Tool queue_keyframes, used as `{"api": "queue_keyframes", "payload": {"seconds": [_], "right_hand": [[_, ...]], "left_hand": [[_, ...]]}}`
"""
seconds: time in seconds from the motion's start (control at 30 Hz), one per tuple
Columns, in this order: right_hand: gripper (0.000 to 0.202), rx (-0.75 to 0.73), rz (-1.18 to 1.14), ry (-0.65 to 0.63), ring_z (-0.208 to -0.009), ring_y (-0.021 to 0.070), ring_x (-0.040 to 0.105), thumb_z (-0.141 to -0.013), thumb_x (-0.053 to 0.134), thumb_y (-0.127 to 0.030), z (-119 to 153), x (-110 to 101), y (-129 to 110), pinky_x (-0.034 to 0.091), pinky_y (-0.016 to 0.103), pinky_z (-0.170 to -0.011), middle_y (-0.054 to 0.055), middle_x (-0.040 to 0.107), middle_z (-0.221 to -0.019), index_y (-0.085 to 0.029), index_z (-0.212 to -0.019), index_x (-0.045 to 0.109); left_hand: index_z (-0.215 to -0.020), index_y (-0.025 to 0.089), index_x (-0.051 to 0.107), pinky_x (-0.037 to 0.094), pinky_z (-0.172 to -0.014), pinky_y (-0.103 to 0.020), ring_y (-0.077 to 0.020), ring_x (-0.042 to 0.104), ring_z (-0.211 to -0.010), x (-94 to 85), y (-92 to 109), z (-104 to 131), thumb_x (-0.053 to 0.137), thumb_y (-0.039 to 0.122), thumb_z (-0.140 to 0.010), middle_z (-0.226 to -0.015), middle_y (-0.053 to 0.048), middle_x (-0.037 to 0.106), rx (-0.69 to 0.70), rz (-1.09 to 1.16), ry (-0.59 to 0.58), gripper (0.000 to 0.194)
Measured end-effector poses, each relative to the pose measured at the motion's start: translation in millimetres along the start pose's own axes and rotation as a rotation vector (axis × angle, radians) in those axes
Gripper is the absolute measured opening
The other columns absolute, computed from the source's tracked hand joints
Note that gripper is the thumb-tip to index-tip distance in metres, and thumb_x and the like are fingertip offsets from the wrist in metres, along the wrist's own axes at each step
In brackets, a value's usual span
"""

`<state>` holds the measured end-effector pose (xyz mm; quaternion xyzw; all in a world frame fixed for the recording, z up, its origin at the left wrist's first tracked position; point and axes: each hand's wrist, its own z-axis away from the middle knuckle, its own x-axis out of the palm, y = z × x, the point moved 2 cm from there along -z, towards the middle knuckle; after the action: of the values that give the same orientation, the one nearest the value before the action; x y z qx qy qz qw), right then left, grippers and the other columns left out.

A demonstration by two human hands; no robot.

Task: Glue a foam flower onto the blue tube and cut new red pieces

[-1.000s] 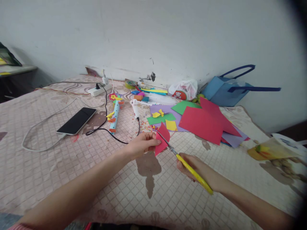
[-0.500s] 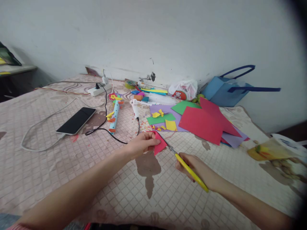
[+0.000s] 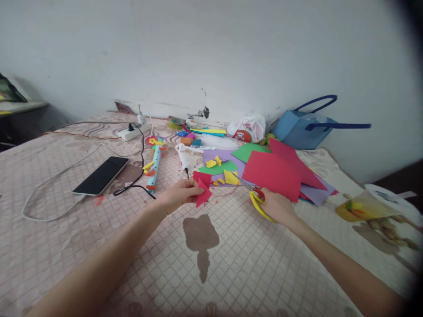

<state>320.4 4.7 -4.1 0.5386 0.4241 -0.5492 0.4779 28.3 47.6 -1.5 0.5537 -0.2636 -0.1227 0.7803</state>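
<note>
Pinched between the thumb and fingers of my left hand is a piece of red paper, held over the table. My right hand is closed on scissors with yellow and red handles. The scissor blades point left, at a yellow paper piece, apart from the red paper. Beyond lie a green strip, a purple sheet and large red sheets. Small yellow scraps rest on the green strip.
A white glue gun with a cord lies behind my left hand, beside a decorated blue stick. Farther left are a phone and a power strip. A blue bag and a cup stand at right.
The scissors have come away from the red paper and moved right with my right hand, toward the yellow piece. My left hand has moved slightly left with the red paper.
</note>
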Motion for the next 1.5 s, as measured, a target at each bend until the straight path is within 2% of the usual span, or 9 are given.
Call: {"api": "queue_keyframes", "payload": {"seconds": [0.13, 0.27, 0.43, 0.53, 0.67, 0.83, 1.17, 1.4, 1.5], "right_hand": [[0.050, 0.059, 0.036, 0.013, -0.082, 0.0331, 0.065, -0.081, 0.044, -0.056, -14, 11, 20, 0.041, 0.034, -0.061, 0.018, 0.068, -0.085, -0.012, -0.101, 0.057], [0.041, -0.069, 0.015, 0.117, -0.091, 0.0306, 0.061, -0.080, 0.051, -0.045, -16, 14, 33, 0.043, 0.034, -0.071, 0.018, 0.063, -0.095, -0.010, -0.101, 0.057], [0.029, -0.185, -0.159, 0.385, -0.100, 0.0295, 0.054, -0.082, 0.052, -0.035, -3, -5, 6, 0.042, 0.039, -0.083, 0.017, 0.061, -0.101, -0.013, -0.101, 0.058], [0.022, -0.266, -0.578, 0.249, -0.081, 0.0200, 0.061, -0.083, 0.050, -0.033, 1, -13, -37, 0.046, 0.033, -0.073, 0.009, 0.065, -0.090, -0.016, -0.095, 0.059], [0.033, -0.436, -1.067, -0.120, -0.063, 0.0137, 0.059, -0.085, 0.046, -0.047, 6, -16, -94, 0.043, 0.024, -0.051, 0.004, 0.062, -0.076, -0.017, -0.085, 0.057], [0.035, -0.492, -1.302, -0.363, -0.051, 0.0082, 0.051, -0.083, 0.049, -0.051, 18, -10, -120, 0.034, 0.019, -0.042, -0.002, 0.052, -0.063, -0.017, -0.077, 0.051], [0.024, -0.437, -1.348, -0.422, -0.047, 0.0060, 0.040, -0.080, 0.055, -0.037, 28, 6, -113, 0.031, 0.019, -0.044, -0.006, 0.043, -0.055, -0.018, -0.069, 0.046], [0.027, -0.315, -1.408, -0.231, -0.046, 0.0062, 0.040, -0.078, 0.057, -0.040, 20, 6, -96, 0.030, 0.020, -0.042, -0.007, 0.043, -0.054, -0.019, -0.068, 0.045], [0.027, -0.265, -1.451, -0.182, -0.045, 0.0062, 0.041, -0.077, 0.057, -0.041, 17, 4, -90, 0.029, 0.019, -0.041, -0.006, 0.045, -0.054, -0.019, -0.068, 0.045]], "left_hand": [[-0.068, 0.013, 0.060, 0.042, -0.058, -0.020, -0.0096, 0.057, -0.062, -3.6, 4, 5, 0.070, 0.029, -0.067, -0.067, -0.002, 0.064, 0.008, -0.250, -0.131, 0.019], [-0.065, 0.015, 0.061, 0.041, -0.056, -0.019, -0.0074, 0.051, -0.055, -0.8, 3, 10, 0.068, 0.028, -0.067, -0.059, 0.003, 0.058, -0.029, -0.406, -0.209, 0.015], [-0.063, 0.014, 0.057, 0.039, -0.055, -0.019, -0.0065, 0.048, -0.052, 4.0, 4, 10, 0.068, 0.028, -0.066, -0.056, 0.004, 0.054, -0.047, -0.382, -0.143, 0.018], [-0.062, 0.014, 0.054, 0.038, -0.054, -0.019, -0.0062, 0.048, -0.052, 6.1, 5, 9, 0.069, 0.030, -0.066, -0.056, 0.004, 0.054, -0.035, -0.322, -0.104, 0.022], [-0.062, 0.014, 0.051, 0.040, -0.055, -0.020, -0.0071, 0.050, -0.054, 6.2, 2, 6, 0.069, 0.033, -0.066, -0.059, 0.002, 0.055, -0.006, -0.253, -0.074, 0.026], [-0.060, 0.014, 0.051, 0.039, -0.053, -0.021, -0.0073, 0.049, -0.052, 4.1, -6, 1, 0.069, 0.031, -0.066, -0.055, 0.003, 0.052, 0.039, -0.284, -0.009, 0.025], [-0.065, 0.014, 0.054, 0.044, -0.054, -0.021, -0.0084, 0.053, -0.055, 12.0, -11, 0, 0.064, 0.040, -0.072, -0.059, 0.000, 0.057, 0.153, -0.360, 0.083, 0.030], [-0.048, 0.014, 0.053, 0.042, -0.055, -0.022, -0.0110, 0.055, -0.056, -9.6, 8, 1, 0.050, 0.049, -0.079, -0.059, -0.005, 0.062, 0.329, -0.431, 0.433, 0.047], [-0.051, 0.015, 0.058, 0.038, -0.051, -0.021, -0.0111, 0.053, -0.053, -11.9, 6, 1, 0.056, 0.045, -0.077, -0.056, -0.003, 0.060, 0.398, -0.577, 0.481, 0.040]]}}
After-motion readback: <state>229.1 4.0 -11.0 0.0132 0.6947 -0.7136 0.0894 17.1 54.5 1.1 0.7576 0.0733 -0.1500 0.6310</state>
